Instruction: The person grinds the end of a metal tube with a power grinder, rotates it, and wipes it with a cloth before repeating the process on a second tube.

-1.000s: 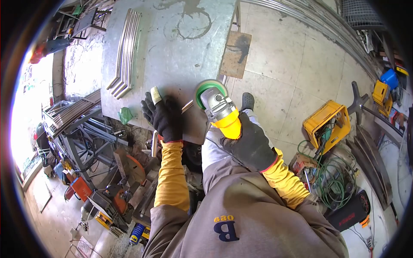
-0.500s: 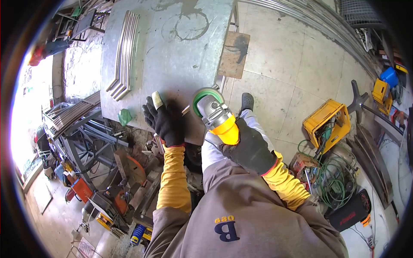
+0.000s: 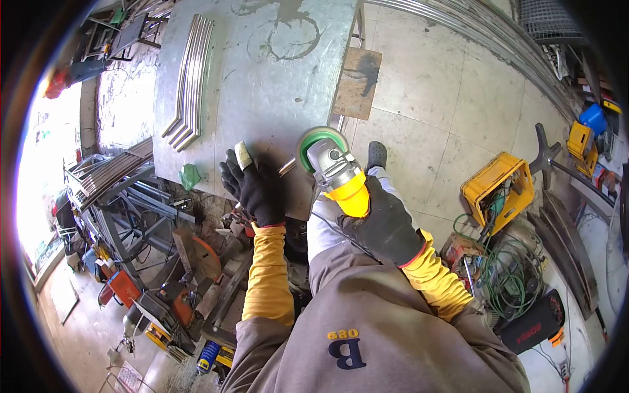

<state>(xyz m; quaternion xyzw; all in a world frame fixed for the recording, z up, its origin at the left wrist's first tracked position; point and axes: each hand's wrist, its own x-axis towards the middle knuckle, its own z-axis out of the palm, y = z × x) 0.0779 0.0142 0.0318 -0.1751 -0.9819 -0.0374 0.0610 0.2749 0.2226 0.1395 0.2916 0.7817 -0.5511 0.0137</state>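
My right hand [image 3: 386, 226], in a dark glove, is wrapped round the yellow body of an angle grinder [image 3: 337, 170]. Its round green disc [image 3: 304, 147] is over the near right corner of the metal table [image 3: 282, 98]. A short length of thin metal tube [image 3: 287, 166] points at the disc's left edge; whether they touch cannot be made out. My left hand [image 3: 257, 190], also gloved, lies palm down at the table's near edge beside the tube, fingers spread. One finger [image 3: 243, 156] has a pale covering. Dark shadow hides the thumb and what lies under the palm.
Several bent metal tubes [image 3: 190, 85] lie together on the table's left side. A green scrap [image 3: 189, 177] sits at the near edge. On the right floor are a yellow crate [image 3: 498, 190] and a coiled green cable [image 3: 511, 275]. Metal frames [image 3: 131, 203] and tools crowd the left.
The grinder and my right hand have shifted slightly to the right. My left hand has moved a little right too, and more of the tube's end shows beside the disc.
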